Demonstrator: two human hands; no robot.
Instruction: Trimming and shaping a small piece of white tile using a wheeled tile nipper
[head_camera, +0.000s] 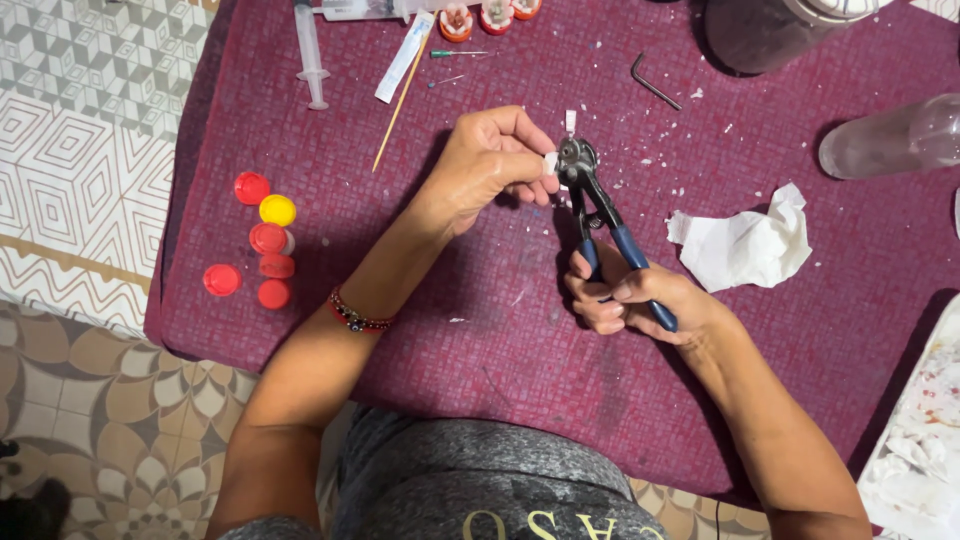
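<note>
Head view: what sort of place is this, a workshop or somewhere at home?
Most likely a home craft table, not a workshop: a maroon cloth covers it above patterned floor tiles. The right hand grips blue-handled pliers, the left hand feeds a small white piece; loose bottle caps sit nearby.

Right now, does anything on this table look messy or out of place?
Yes. Small white chips are scattered over the maroon cloth around the pliers in the right hand. A crumpled tissue lies beside them.

Right hand (625, 295) grips pliers (592, 200); left hand (490, 160) pinches perhaps a white chip (550, 163).
</note>
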